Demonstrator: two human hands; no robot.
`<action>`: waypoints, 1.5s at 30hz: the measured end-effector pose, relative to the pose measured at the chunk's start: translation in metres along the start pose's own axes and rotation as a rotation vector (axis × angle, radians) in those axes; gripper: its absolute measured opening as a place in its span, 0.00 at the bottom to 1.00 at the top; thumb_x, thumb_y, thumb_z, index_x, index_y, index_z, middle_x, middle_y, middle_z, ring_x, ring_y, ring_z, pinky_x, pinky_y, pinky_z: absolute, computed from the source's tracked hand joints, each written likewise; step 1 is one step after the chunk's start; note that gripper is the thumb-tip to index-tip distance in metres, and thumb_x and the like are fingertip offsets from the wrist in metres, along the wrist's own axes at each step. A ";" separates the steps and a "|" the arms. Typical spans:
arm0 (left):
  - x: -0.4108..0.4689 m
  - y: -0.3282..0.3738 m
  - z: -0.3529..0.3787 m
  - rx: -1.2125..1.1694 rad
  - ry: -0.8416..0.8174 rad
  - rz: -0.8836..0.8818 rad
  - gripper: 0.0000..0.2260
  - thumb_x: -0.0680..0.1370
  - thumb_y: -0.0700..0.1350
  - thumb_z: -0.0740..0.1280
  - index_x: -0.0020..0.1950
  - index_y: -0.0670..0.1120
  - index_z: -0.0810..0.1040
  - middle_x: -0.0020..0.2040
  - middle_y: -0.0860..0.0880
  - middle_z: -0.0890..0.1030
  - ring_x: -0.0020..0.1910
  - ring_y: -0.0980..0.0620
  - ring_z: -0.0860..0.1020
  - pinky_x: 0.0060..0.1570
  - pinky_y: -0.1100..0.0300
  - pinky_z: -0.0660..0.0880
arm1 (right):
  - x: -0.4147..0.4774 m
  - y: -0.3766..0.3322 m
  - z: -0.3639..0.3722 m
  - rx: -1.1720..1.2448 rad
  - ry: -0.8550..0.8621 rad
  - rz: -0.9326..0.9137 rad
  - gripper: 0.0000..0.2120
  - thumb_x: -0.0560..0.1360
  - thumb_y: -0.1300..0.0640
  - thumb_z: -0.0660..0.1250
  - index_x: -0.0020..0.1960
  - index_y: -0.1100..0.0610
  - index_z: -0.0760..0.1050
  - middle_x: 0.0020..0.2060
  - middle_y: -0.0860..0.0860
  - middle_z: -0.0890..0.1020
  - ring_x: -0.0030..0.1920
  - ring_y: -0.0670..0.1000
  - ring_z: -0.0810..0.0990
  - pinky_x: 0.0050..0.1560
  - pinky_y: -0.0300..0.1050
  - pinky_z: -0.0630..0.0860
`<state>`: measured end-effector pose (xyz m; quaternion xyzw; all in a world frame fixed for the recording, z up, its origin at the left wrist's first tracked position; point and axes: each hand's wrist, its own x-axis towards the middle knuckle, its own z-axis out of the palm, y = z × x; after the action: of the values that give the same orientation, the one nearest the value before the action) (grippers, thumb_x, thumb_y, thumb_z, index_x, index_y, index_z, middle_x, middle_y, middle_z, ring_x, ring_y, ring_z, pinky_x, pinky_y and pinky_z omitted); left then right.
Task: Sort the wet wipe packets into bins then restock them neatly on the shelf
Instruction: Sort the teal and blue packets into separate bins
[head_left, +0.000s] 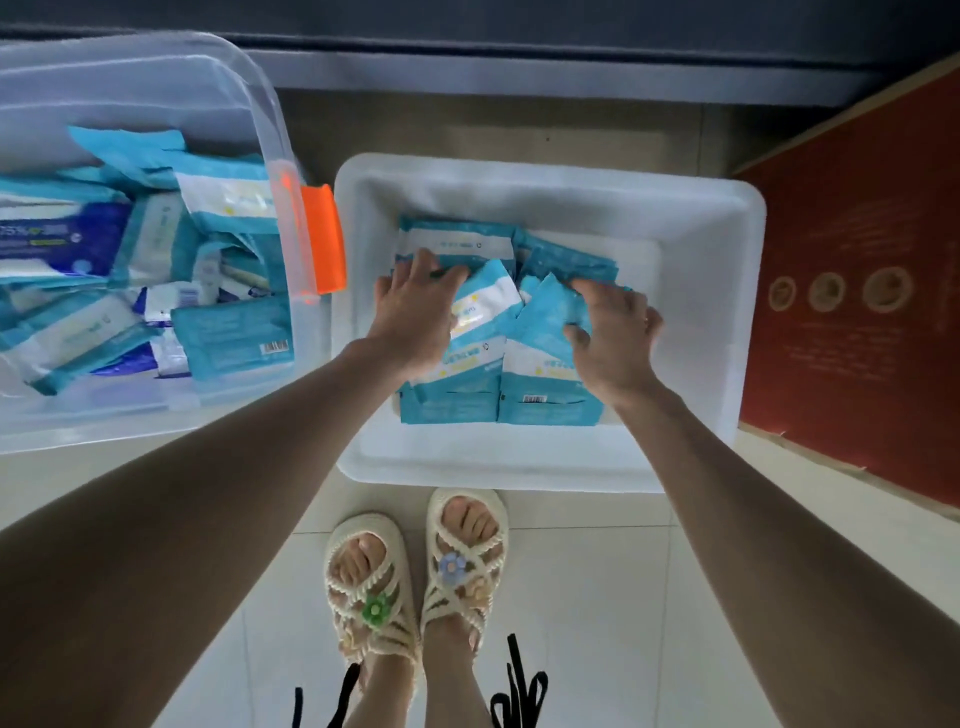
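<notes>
left hand (415, 306) presses, right hand (613, 338) grips packets (470, 405) in bin (519, 475) beside tub (130, 421).

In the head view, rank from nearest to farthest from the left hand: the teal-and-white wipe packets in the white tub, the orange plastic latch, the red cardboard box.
1. Teal-and-white wipe packets, in the white plastic tub, touched by the left hand.
2. Orange plastic latch, on the clear bin to the left.
3. Red cardboard box, far right, past the tub.
</notes>
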<state>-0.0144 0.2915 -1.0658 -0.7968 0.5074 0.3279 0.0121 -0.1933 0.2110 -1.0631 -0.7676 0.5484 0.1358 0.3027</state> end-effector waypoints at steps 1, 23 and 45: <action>0.002 -0.002 0.002 -0.015 0.016 -0.001 0.24 0.77 0.38 0.65 0.72 0.44 0.64 0.66 0.41 0.67 0.66 0.42 0.65 0.64 0.47 0.63 | 0.002 -0.001 0.002 -0.039 0.026 -0.006 0.22 0.77 0.61 0.63 0.69 0.48 0.67 0.66 0.50 0.69 0.68 0.55 0.62 0.67 0.46 0.50; -0.095 -0.019 -0.117 -0.366 -0.009 -0.049 0.16 0.79 0.42 0.63 0.66 0.41 0.71 0.63 0.42 0.76 0.62 0.45 0.74 0.62 0.50 0.70 | -0.048 -0.116 -0.082 0.048 -0.228 -0.052 0.22 0.78 0.55 0.65 0.70 0.58 0.68 0.70 0.56 0.67 0.69 0.57 0.67 0.68 0.50 0.65; -0.091 -0.272 -0.102 -0.565 0.081 -0.399 0.19 0.78 0.46 0.66 0.65 0.40 0.70 0.62 0.41 0.74 0.60 0.44 0.74 0.57 0.54 0.70 | -0.007 -0.340 0.076 -0.109 -0.171 -0.220 0.29 0.79 0.54 0.63 0.76 0.57 0.57 0.76 0.55 0.57 0.75 0.57 0.55 0.74 0.49 0.53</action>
<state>0.2348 0.4605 -1.0219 -0.8647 0.2308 0.4146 -0.1651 0.1280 0.3368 -1.0111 -0.8240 0.4252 0.1962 0.3190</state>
